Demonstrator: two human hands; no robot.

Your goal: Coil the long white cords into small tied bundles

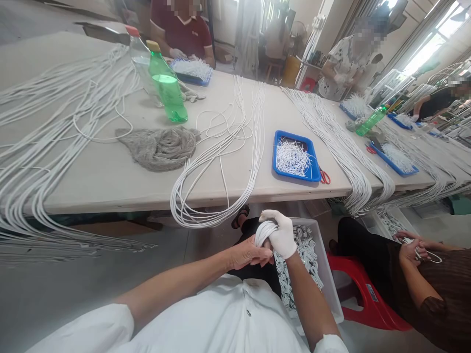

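A coiled bundle of white cable (265, 231) is held between my two hands, just off the table's front edge. My left hand (250, 254), bare, is closed around the bundle's lower left side. On its right, my right hand (282, 235) wears a white glove and curls over the coil; some of its fingertips are hidden. Long white cables (211, 196) lie in loops on the table in front of me and hang over its edge. Beside my right forearm stands a white bin (319, 245) holding many bundled cables (307, 252).
On the table (147, 193) are a blue tray (275, 162) of short white pieces, red-handled scissors (324, 176), a grey cloth (162, 147) and a green bottle (167, 88). A red stool (362, 294) and a seated co-worker (423, 279) are at my right. Others work across the table.
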